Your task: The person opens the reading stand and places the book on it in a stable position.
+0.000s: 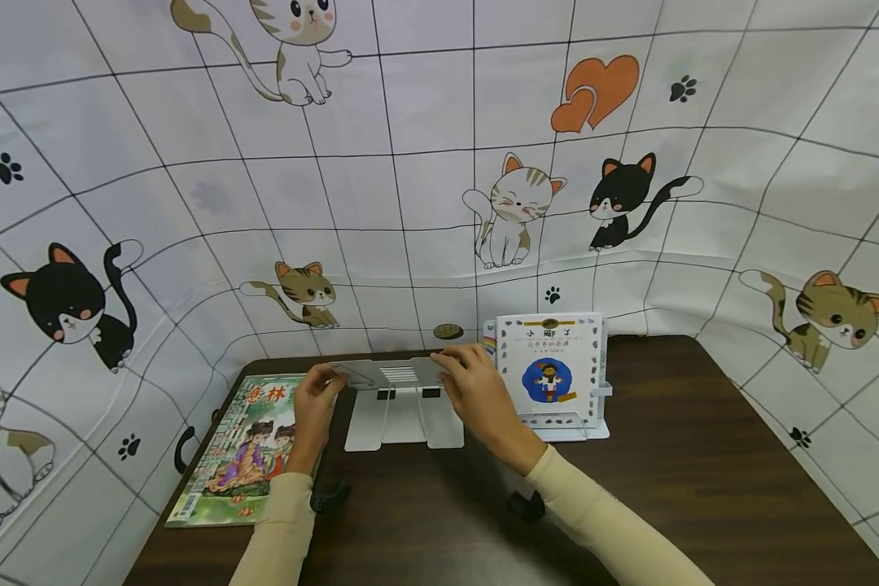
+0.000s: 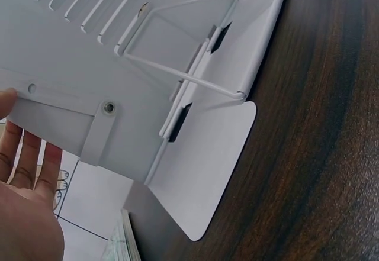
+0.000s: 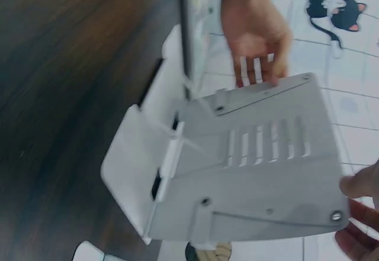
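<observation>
A white metal book stand [image 1: 403, 425] rests on the dark table, its slotted back plate [image 3: 266, 160] raised from the hinged base. The left hand [image 1: 315, 411] pinches the plate's left edge between thumb and fingers, as the left wrist view also shows. With thumb and fingers, the right hand [image 1: 479, 399] grips the plate's right upper corner. A wire bracket [image 2: 204, 80] stands out in front of the plate, above the base. Nothing lies on this stand.
Just right of the stand, a white picture book [image 1: 549, 366] leans upright on a similar stand. A colourful magazine [image 1: 245, 464] lies flat at the table's left. Behind the table [image 1: 674, 456] hangs a cat-print cloth [image 1: 425, 195].
</observation>
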Motion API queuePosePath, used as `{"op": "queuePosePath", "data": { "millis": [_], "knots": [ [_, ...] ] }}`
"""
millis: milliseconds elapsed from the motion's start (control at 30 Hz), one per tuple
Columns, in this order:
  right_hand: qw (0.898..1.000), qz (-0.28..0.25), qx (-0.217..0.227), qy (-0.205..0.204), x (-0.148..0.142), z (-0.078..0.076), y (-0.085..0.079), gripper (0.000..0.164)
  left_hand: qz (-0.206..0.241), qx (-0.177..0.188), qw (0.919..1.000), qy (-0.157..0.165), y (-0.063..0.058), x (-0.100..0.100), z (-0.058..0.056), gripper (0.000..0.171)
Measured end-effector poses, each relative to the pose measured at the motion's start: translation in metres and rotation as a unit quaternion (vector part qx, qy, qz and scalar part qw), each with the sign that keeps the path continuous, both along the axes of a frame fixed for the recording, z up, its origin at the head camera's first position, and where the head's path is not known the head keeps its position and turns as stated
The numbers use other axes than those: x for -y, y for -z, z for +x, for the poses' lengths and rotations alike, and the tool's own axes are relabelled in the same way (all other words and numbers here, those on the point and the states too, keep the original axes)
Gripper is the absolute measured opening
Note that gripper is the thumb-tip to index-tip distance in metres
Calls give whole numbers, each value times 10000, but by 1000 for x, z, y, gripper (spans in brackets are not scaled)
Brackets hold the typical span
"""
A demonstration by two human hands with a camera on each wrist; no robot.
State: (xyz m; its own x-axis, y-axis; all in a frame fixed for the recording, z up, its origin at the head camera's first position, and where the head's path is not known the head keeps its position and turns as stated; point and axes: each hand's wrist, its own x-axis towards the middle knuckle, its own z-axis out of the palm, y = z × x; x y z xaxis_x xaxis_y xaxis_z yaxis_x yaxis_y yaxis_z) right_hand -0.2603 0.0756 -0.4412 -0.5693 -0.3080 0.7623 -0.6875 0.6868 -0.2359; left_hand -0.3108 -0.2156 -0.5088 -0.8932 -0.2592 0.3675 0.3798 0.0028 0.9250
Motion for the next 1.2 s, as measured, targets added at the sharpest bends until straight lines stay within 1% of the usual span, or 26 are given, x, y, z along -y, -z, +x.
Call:
{"op": "queuePosePath", "data": {
  "millis": [100, 200, 333, 400, 467, 533, 633, 700, 800, 867, 967, 1033, 1100, 1167, 1200],
  "knots": [
    [9999, 60, -157, 7, 0, -5, 3, 26, 30, -16, 10000, -64, 0, 0, 0, 10],
    [9996, 25, -291, 14, 0, -11, 2, 20, 77, -64, 9999, -93, 0, -2, 1, 3],
    [9992, -18, -406, 60, 0, -19, -3, 15, 124, -187, 9997, -78, -1, -2, 4, 15],
    [9990, -63, -442, 60, 0, -22, -4, 15, 110, -245, 9996, -43, 0, -2, 6, 13],
    [9990, -98, -439, 65, -1, -25, -6, 14, 28, -263, 9996, -14, 0, -1, 10, 7],
    [9990, -130, -421, 60, -1, -28, -7, 15, -86, -241, 9997, 27, 0, 0, 16, 4],
    [9993, -166, -325, 83, -2, -34, -6, 15, -347, -196, 9991, 121, 1, 0, 28, 8],
    [9996, -182, -206, 100, -3, -38, -6, 15, -509, -272, 9982, 172, 1, -2, 36, 10],
    [9997, -166, -45, 149, -2, -45, -6, 13, -751, -469, 9960, 123, 3, -5, 48, 9],
    [9998, -144, 4, 166, -2, -51, -7, 12, -890, -504, 9948, 32, 3, -9, 54, 9],
    [9997, -175, -50, 146, -1, -60, -7, 11, -1126, -408, 9928, -104, 1, -16, 65, 12],
    [9996, -258, -74, 113, 0, -66, -6, 12, -1210, -376, 9919, -129, -1, -20, 72, 13],
    [9992, -375, -123, 82, 2, -71, -5, 13, -1307, -465, 9902, -136, -3, -23, 79, 13],
    [9986, -500, -159, 43, 5, -76, -4, 15, -1387, -686, 9878, -151, -3, -25, 84, 15],
    [9983, -562, -162, 13, 6, -78, -4, 15, -1445, -857, 9857, -157, -3, -27, 86, 15]
  ]
}}
